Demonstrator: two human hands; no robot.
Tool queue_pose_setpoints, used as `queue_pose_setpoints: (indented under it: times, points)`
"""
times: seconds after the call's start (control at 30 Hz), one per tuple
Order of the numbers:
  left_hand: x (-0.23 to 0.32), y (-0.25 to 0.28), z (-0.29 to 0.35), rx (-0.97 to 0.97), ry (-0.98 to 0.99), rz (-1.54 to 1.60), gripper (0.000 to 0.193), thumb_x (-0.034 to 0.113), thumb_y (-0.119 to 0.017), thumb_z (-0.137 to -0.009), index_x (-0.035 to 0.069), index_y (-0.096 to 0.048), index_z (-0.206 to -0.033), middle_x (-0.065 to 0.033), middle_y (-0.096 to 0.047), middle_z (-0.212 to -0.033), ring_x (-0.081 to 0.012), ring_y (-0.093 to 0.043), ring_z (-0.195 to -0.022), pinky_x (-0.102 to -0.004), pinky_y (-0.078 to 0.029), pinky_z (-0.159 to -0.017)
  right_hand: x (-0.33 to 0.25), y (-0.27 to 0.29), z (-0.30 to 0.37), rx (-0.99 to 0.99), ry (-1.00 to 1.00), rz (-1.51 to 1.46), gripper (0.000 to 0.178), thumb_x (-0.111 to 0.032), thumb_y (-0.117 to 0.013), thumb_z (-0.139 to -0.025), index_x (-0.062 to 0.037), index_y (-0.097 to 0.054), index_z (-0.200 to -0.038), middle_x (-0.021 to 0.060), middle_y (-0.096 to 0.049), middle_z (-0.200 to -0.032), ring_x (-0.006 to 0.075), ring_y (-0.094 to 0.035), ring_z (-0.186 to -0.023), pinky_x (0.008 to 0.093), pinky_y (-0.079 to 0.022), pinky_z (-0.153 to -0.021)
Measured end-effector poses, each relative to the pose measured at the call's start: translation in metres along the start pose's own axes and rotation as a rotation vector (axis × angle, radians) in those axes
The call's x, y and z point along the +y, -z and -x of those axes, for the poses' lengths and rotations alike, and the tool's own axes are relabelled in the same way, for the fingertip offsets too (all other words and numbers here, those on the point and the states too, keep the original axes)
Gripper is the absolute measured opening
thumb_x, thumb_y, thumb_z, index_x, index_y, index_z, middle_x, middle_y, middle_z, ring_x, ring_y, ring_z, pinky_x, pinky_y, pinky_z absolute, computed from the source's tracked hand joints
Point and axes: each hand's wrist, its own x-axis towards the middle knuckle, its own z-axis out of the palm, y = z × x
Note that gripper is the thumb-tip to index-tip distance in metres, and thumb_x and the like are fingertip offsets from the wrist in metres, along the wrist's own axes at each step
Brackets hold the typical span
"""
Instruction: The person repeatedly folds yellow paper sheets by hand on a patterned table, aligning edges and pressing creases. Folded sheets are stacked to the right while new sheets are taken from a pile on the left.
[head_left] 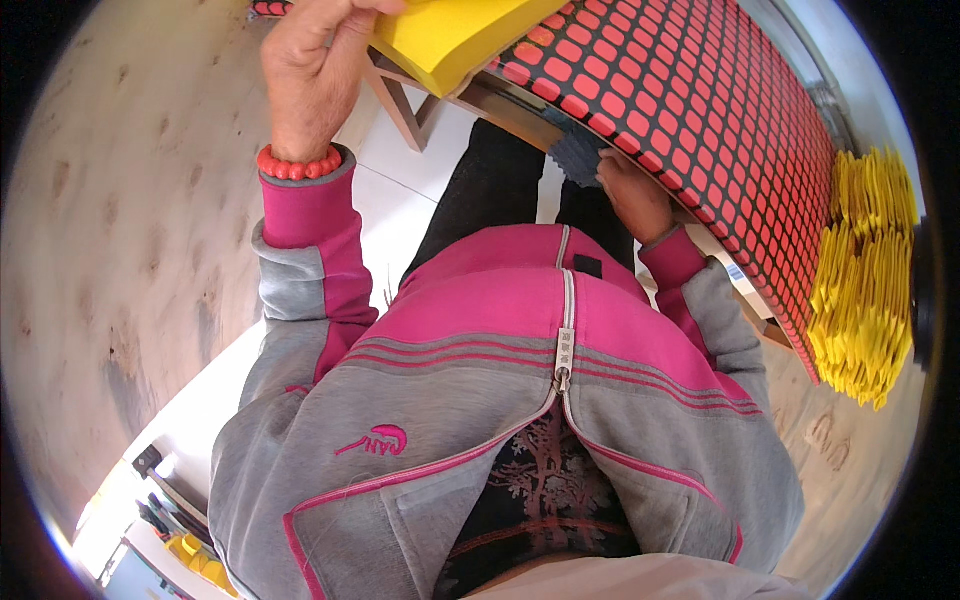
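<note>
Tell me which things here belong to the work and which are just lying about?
Likely the job's:
- yellow piece, at the left hand
- dark grey cloth, beside the right hand
- yellow bundle, perhaps, by matching colour

Probably not:
- red bead bracelet, worn
- yellow items, lower-left background

From the view's centre, the left hand (315,70) is at eleven o'clock, against the pad (455,40) at twelve. The table (700,120) spans one to three; below its edge, the right hand (637,200), at two, meets the cloth (577,155) at one. The pile (865,285) is at three.
</note>
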Motion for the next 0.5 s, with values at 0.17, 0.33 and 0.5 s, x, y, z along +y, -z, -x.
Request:
queue_pose_setpoints:
  times: [0.17,0.33,0.5]
  points:
    - [0.011,0.007,-0.002,-0.202,0.017,-0.094,0.017,-0.006,-0.058,-0.097,-0.001,-0.072,-0.106,-0.0034,-0.069,-0.104,-0.0135,-0.062,-0.098,-0.0257,-0.048,-0.089,-0.011,0.028,-0.003,0.061,-0.029,-0.083,0.024,-0.016,-0.071,-0.089,-0.0026,-0.06,-0.105,0.0155,-0.066,-0.107,0.0345,-0.066,-0.103,0.0429,-0.052,-0.085]
    - [0.023,0.005,-0.013,-0.187,0.064,-0.093,0.017,-0.004,-0.058,-0.099,0.0,-0.072,-0.107,-0.0014,-0.068,-0.104,-0.0121,-0.062,-0.095,-0.0257,-0.049,-0.087,-0.048,0.116,-0.005,0.029,0.197,-0.502,0.02,-0.014,-0.077,-0.081,-0.006,-0.064,-0.094,0.0132,-0.066,-0.097,0.0335,-0.068,-0.088,0.0412,-0.054,-0.074]
    - [0.024,0.007,-0.019,-0.212,0.078,-0.045,0.015,-0.004,-0.059,-0.096,0.0,-0.072,-0.102,-0.0019,-0.069,-0.089,-0.0099,-0.063,-0.08,-0.0246,-0.049,-0.072,-0.059,0.206,-0.055,0.44,0.49,-0.614,0.015,-0.007,-0.077,-0.081,-0.0069,-0.068,-0.094,0.0087,-0.072,-0.108,0.0269,-0.071,-0.085,0.0337,-0.057,-0.071]
